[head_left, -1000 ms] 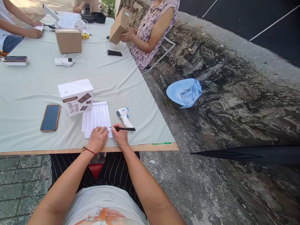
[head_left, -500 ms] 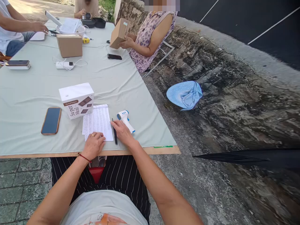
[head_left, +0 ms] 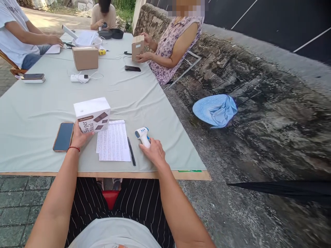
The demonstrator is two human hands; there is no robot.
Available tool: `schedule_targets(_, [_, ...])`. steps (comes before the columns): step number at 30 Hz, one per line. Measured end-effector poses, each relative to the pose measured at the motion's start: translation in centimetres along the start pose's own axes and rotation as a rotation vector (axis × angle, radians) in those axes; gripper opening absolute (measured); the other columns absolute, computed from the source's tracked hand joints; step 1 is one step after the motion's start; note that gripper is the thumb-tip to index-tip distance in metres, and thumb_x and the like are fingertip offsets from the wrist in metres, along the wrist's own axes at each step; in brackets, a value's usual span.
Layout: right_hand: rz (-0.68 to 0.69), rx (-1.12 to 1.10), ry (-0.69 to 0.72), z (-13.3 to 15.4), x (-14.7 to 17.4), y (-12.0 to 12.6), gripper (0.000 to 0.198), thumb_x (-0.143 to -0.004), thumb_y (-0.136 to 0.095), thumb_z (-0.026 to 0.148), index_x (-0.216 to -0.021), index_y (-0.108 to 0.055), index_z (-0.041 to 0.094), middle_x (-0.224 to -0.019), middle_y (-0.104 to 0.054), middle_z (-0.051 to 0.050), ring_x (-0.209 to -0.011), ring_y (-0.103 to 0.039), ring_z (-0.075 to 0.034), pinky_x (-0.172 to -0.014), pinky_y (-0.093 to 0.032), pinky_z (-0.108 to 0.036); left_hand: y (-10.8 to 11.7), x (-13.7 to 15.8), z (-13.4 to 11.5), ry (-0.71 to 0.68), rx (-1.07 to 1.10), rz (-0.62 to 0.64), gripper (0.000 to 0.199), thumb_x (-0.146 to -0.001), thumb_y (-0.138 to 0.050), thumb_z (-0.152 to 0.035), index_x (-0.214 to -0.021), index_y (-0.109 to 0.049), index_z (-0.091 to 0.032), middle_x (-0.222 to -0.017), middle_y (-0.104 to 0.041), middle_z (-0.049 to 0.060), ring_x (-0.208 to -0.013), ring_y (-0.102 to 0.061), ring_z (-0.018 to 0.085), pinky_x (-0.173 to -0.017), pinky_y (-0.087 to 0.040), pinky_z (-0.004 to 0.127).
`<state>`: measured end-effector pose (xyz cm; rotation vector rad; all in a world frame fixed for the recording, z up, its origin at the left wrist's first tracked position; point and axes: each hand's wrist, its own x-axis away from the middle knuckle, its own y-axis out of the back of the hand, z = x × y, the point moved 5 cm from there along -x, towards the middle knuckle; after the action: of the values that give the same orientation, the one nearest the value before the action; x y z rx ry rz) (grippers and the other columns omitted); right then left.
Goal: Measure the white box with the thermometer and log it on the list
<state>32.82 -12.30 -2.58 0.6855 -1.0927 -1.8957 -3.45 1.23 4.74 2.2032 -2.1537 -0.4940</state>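
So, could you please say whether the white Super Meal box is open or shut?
It looks shut: the white Super Meal box has a flat top with no raised flap; its far sides are hidden.

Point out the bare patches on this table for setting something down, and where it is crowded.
Bare cloth lies between the white box and the cabled white gadget, left of the near phone, and from the right hand to the right edge of the table. The near middle is crowded: left hand, box, papers, pen and thermometer sit close together.
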Motion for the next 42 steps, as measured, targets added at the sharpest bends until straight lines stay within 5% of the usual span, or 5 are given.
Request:
schedule_targets(7, [0.075, -0.304, -0.111, 2.7, -0.6, 1.0, 0.03, -0.072, -0.062, 0.04, -0.093, -0.063, 0.02, -0.082, -0.061, -0.007, -0.075, -0.055, -0.024, -0.066, -0.042, -0.033, -0.5, -0.5, 0.7, 0.02, 0.08, -0.09, 0.071, -0.056, -0.085, -0.04, -0.117, -0.055, -0.019, -0.11, -0.068, 0.009, -0.099, -0.065, 0.024, -0.086, -0.055, 0.039])
schedule_targets(13, [0.218, -1.103, 0.09, 12.1, 2.1, 2.2, 0.048, -0.086, -0.043, 0.066, -0.077, -0.056, 0.021, -0.066, -0.052, -0.002, -0.058, -0.047, -0.015, -0.055, -0.039, -0.03, -0.6, 0.5, 0.8, 0.008, 0.172, -0.114, 0.057, -0.072, -0.069, -0.061, -0.103, -0.065, -0.014, -0.104, -0.072, 0.011, -0.096, -0.066, 0.025, -0.085, -0.054, 0.038])
schedule_targets(19, [0.408, -1.36, 0.186, 19.5, 4.3, 1.9, 0.046, -0.08, -0.054, 0.068, -0.08, -0.054, 0.022, -0.068, -0.049, -0.001, -0.059, -0.042, -0.014, -0.053, -0.036, -0.028, -2.0, 1.7, 0.7, 0.034, 0.037, -0.043, 0.06, -0.072, -0.068, -0.061, -0.11, -0.067, -0.015, -0.108, -0.071, 0.011, -0.099, -0.065, 0.026, -0.089, -0.051, 0.039])
schedule_targets(25, [0.437, -1.536, 0.022, 20.7, 3.5, -0.1, 0.044, -0.073, -0.068, 0.063, -0.078, -0.056, 0.021, -0.067, -0.048, 0.002, -0.059, -0.039, -0.011, -0.053, -0.031, -0.026, -2.1, 2.1, 1.3, 0.047, -0.069, -0.059, 0.063, -0.074, -0.065, -0.064, -0.115, -0.067, -0.016, -0.107, -0.069, 0.011, -0.1, -0.062, 0.027, -0.091, -0.049, 0.041])
schedule_targets(42, [0.392, -1.434, 0.009, 20.5, 3.5, -0.3, 0.044, -0.074, -0.066, 0.064, -0.074, -0.054, 0.021, -0.062, -0.042, 0.003, -0.057, -0.034, -0.012, -0.052, -0.025, -0.026, -2.2, 2.2, 1.9, 0.089, 0.016, -0.049, 0.06, -0.071, -0.072, -0.059, -0.114, -0.067, -0.018, -0.104, -0.071, 0.009, -0.1, -0.064, 0.026, -0.089, -0.052, 0.039])
